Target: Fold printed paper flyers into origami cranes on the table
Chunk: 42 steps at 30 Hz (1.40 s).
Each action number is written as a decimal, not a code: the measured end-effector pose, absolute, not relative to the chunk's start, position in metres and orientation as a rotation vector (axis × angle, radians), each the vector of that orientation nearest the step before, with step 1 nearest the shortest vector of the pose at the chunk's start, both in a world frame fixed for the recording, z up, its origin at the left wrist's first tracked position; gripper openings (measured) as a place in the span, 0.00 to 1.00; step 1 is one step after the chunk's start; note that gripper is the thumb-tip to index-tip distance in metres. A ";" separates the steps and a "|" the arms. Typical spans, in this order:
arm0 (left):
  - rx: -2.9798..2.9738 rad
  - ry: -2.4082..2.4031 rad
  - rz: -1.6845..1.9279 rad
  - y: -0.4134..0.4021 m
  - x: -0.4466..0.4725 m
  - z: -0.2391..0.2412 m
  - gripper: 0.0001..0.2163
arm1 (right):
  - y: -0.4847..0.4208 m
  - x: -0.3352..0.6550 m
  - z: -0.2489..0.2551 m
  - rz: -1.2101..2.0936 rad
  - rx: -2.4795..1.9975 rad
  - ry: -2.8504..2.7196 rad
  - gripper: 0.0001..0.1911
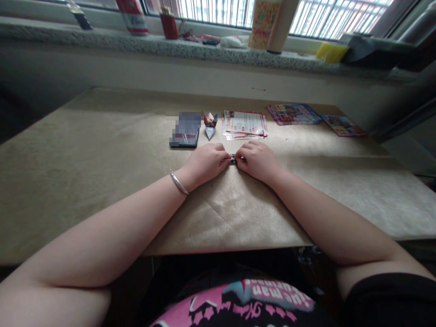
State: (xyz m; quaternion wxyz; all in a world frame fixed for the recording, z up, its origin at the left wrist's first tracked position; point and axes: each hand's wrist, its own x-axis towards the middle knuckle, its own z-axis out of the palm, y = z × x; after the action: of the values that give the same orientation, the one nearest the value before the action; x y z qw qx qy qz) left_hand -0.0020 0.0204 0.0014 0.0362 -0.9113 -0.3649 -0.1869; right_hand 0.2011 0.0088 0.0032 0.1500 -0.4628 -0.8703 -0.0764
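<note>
My left hand (pixel 211 161), with a silver bangle on its wrist, and my right hand (pixel 257 160) meet low over the table. Their fingers pinch the two ends of a small piece of folded paper (pixel 232 158), dark and white patterned. Most of that paper is hidden behind my fingertips. Just beyond my left hand lies a dark flat device like a phone or tablet (pixel 186 132), partly pixelated. Beside it sits a colourful folded-paper figure (pixel 210 121) with a pale pointed tip. Past my right hand is a loose stack of printed sheets (pixel 247 123) with red edges.
Colourful printed cards (pixel 293 113) lie at the table's (pixel 102 181) back right, with another pile (pixel 344 125) farther right. On the stone windowsill (pixel 204 49) stand a red-and-white can (pixel 133 18), a red holder (pixel 168 25), a patterned cup (pixel 264 25) and a yellow object (pixel 332 52).
</note>
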 end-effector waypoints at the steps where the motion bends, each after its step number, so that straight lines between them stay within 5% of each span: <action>1: -2.793 -1.125 -0.570 0.021 -0.002 0.001 0.13 | 0.009 0.201 0.003 -0.213 -1.334 -2.494 0.13; 17: -2.868 -1.302 -0.753 0.027 0.003 0.000 0.12 | 0.018 0.198 -0.009 0.154 -1.413 -2.225 0.07; 42: -2.867 -1.292 -0.735 0.034 0.006 -0.009 0.12 | 0.021 0.199 -0.012 0.254 -1.477 -2.147 0.07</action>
State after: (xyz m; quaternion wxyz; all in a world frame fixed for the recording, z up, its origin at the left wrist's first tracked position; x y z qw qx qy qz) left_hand 0.0063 0.0343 -0.0093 -0.0436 -0.8870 -0.3996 -0.2274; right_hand 0.1992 0.0213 -0.0116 0.2589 -0.5449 -0.7920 0.0937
